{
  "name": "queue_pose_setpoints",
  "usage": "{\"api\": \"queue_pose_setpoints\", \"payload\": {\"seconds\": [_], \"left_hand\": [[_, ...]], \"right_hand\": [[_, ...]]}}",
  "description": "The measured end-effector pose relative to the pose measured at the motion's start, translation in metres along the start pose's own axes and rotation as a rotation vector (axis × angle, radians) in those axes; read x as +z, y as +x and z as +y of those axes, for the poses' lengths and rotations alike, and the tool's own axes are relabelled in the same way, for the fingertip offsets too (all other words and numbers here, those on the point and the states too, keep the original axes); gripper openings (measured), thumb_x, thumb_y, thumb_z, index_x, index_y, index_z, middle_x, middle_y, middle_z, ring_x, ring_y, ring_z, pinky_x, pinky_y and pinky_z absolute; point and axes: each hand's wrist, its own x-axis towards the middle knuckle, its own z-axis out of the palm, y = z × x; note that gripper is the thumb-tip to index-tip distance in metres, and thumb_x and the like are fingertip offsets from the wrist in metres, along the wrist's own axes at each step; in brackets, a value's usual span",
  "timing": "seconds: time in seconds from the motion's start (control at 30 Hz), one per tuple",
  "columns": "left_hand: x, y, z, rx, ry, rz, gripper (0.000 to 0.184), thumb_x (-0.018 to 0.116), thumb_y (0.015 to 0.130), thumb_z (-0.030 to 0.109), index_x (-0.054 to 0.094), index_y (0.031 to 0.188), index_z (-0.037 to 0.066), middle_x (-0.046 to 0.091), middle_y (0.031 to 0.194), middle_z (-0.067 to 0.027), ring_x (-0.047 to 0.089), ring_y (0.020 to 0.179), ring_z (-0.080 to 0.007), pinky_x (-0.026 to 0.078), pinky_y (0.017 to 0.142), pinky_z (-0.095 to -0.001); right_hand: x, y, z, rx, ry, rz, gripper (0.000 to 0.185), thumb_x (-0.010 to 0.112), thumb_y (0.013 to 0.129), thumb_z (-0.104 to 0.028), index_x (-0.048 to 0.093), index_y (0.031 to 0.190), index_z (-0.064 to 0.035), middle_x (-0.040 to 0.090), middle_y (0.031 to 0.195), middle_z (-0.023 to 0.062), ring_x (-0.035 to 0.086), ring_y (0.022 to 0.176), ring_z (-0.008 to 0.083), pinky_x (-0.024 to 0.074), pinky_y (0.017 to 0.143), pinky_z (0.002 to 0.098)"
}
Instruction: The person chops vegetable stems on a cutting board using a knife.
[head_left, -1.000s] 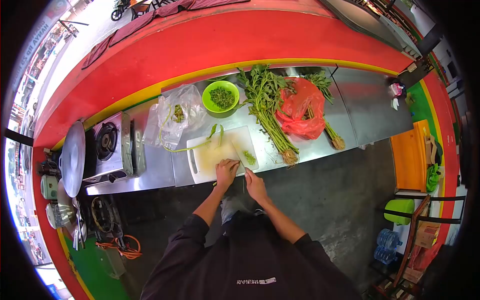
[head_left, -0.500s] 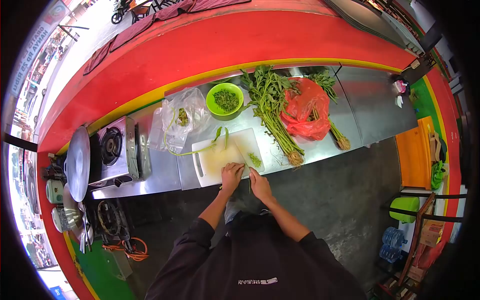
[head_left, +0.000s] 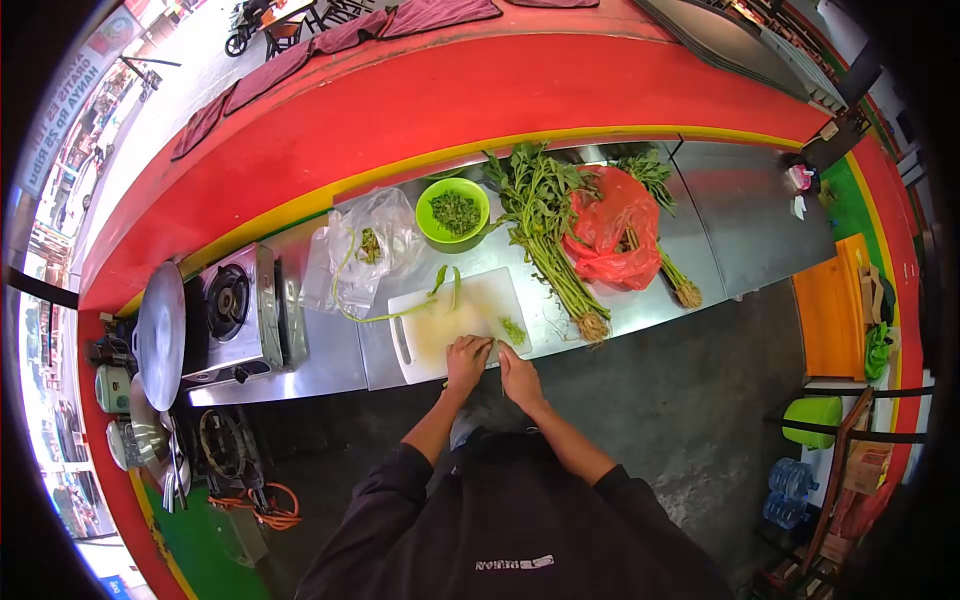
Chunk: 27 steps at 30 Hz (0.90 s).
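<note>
My left hand [head_left: 467, 362] is closed at the front edge of the white cutting board [head_left: 430, 340], on green stems that are mostly hidden under the fingers. Just to its right, my right hand [head_left: 519, 378] is wrapped round a knife, whose thin blade is hard to make out over the board. Chopped green pieces [head_left: 513, 330] lie on the board's right side. A long stem with leaves [head_left: 440, 281] crosses its back left part. Behind the board stands a green bowl [head_left: 480, 213] holding chopped greens [head_left: 455, 212].
Leafy bunches with roots [head_left: 545, 250] and a red plastic bag [head_left: 612, 230] lie right of the board. A clear plastic bag [head_left: 385, 235] is at the left, before a gas stove [head_left: 230, 300] and a large metal lid [head_left: 160, 323]. A red wall [head_left: 480, 90] runs behind the counter.
The view has shifted, so the counter sits slightly lower and farther right. Both hands remain close together at the board's front edge, with only small movements.
</note>
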Motion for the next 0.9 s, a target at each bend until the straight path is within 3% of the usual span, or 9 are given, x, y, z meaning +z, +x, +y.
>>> {"api": "queue_pose_setpoints", "payload": {"seconds": [0.9], "left_hand": [[0.000,-0.006,0.001,0.043,0.028,0.030,0.018,0.072,0.092,0.018,0.078,0.108,0.013,0.068,0.094,-0.0017,0.063,0.093,-0.0235,0.043,0.083,-0.0404]], "right_hand": [[0.006,-0.007,0.012,0.004,-0.102,-0.036,0.038,0.045,0.109,-0.037,0.057,0.143,-0.0247,0.069,0.078,0.0276,0.068,0.076,0.0503,0.0537,0.069,0.0611]]}}
